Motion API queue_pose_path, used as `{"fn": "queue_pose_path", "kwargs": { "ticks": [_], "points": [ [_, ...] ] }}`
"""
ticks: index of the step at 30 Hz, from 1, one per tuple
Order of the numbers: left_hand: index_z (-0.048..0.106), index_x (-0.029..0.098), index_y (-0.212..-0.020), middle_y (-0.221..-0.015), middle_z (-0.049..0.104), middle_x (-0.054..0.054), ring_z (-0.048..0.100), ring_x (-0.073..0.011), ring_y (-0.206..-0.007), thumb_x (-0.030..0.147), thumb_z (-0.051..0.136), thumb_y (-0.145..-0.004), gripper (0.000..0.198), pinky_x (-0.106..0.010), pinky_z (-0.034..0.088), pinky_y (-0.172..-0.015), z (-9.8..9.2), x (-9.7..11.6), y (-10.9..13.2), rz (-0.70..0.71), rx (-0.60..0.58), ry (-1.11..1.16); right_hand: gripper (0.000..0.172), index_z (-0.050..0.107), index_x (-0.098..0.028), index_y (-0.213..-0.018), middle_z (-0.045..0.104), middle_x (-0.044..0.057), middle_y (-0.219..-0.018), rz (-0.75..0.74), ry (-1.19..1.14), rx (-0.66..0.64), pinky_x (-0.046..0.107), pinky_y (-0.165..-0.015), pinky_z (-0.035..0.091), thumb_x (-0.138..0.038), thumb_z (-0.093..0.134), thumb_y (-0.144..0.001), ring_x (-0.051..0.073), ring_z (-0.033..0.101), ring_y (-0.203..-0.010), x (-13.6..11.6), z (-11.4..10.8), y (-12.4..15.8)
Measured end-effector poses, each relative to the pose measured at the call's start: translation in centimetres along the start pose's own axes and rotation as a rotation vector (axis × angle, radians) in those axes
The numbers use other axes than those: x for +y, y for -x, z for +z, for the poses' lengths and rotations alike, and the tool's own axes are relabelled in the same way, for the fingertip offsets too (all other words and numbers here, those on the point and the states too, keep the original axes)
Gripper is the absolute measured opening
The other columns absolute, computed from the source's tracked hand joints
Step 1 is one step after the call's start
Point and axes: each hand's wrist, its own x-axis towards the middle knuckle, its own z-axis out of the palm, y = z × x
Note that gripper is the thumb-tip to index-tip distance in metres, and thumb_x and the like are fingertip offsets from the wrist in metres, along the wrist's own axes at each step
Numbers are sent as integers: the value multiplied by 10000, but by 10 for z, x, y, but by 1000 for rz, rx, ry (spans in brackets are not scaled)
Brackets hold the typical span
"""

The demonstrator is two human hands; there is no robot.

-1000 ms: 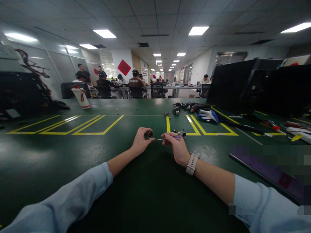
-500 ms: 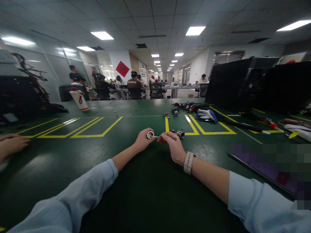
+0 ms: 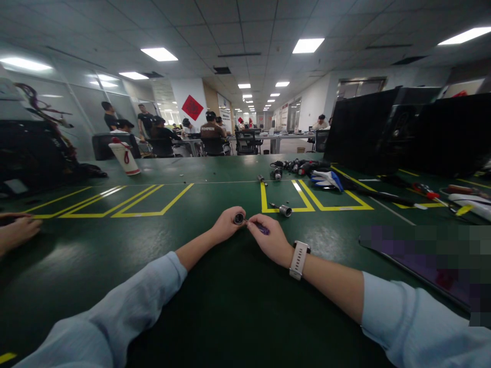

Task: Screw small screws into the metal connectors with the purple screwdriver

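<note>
My left hand (image 3: 225,224) is closed around a round metal connector (image 3: 238,219), its dark open end turned towards me. Just right of it, my right hand (image 3: 273,237) grips a small screwdriver (image 3: 263,228) with a purple handle. The screwdriver's short visible shaft points at the connector's rim; whether the tip touches it, I cannot tell. Both hands hover close together above the green table. Beyond my right hand, a silver cylindrical connector part (image 3: 285,210) lies on its side near yellow tape. Farther back lies a smaller metal piece (image 3: 262,179).
Several connectors and cables (image 3: 295,167) lie heaped at the back, beside a blue-and-white glove (image 3: 326,180). A red screwdriver (image 3: 426,191) and a dark tablet-like slab (image 3: 414,266) are at right. A white cup (image 3: 126,157) stands back left; another person's hand (image 3: 19,232) rests at far left.
My right hand has shifted slightly left and lower, with the screwdriver handle now nearer the connector and less shaft showing. The connector in my left hand has turned a little. The other person's hand moved left.
</note>
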Motion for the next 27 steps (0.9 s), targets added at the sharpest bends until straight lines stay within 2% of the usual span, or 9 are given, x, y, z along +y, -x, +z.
{"fn": "queue_pose_path", "kwargs": {
  "ticks": [5, 9, 12, 14, 17, 22, 24, 27],
  "points": [
    [506, 173, -657, -666, 508, 16, 485, -143, -653, 201, 560, -682, 66, -266, 375, -628, -1, 4, 1, 32, -20, -39, 163, 622, -162, -719, 599, 10, -704, 83, -50, 8, 292, -634, 411, -259, 513, -791, 141, 537, -667, 3, 1, -2],
    [498, 171, -649, -650, 490, 17, 469, -133, -622, 258, 548, -715, 120, -254, 370, -594, -1, 5, 2, 46, -17, -43, 165, 630, -149, -664, 620, 22, -673, 274, -391, 43, 313, -697, 429, -270, 550, -742, 154, 561, -690, 6, 2, -5],
    [495, 169, -654, -640, 482, 23, 457, -121, -605, 257, 542, -720, 120, -239, 373, -576, 0, 6, 2, 30, -10, -14, 139, 630, -141, -648, 617, 24, -627, 408, -672, 104, 308, -686, 439, -261, 580, -696, 154, 570, -668, 10, 4, -7],
    [498, 168, -659, -638, 487, 26, 457, -117, -605, 242, 547, -711, 103, -233, 376, -572, 0, 5, 2, 19, -7, -7, 128, 628, -140, -650, 613, 20, -608, 458, -761, 120, 303, -670, 438, -259, 591, -678, 151, 571, -650, 12, 5, -7],
    [507, 169, -668, -645, 497, 22, 464, -123, -614, 238, 552, -705, 91, -239, 379, -575, 1, 4, 2, 11, -5, -24, 138, 629, -146, -667, 621, 21, -641, 413, -702, 118, 307, -679, 436, -271, 580, -696, 152, 571, -664, 12, 5, -5],
    [524, 174, -669, -666, 513, 9, 476, -143, -644, 227, 567, -694, 72, -269, 378, -620, 1, 2, 2, 29, -27, -74, 153, 634, -170, -660, 617, 9, -691, 225, -282, 67, 322, -715, 410, -277, 556, -737, 162, 551, -712, 7, 2, -2],
    [522, 176, -672, -674, 513, 8, 478, -145, -654, 238, 571, -694, 82, -272, 378, -635, 1, 1, 3, 41, -35, -79, 154, 640, -170, -657, 618, 6, -683, 230, -281, 46, 320, -714, 404, -272, 556, -737, 160, 550, -706, 6, 1, -2],
    [503, 176, -679, -663, 495, 17, 470, -136, -637, 263, 553, -714, 106, -257, 376, -614, 1, 0, 3, 36, -33, -53, 151, 652, -156, -670, 639, 18, -685, 335, -479, 47, 312, -713, 408, -264, 562, -726, 154, 562, -701, 8, 1, -3]
  ]
}}
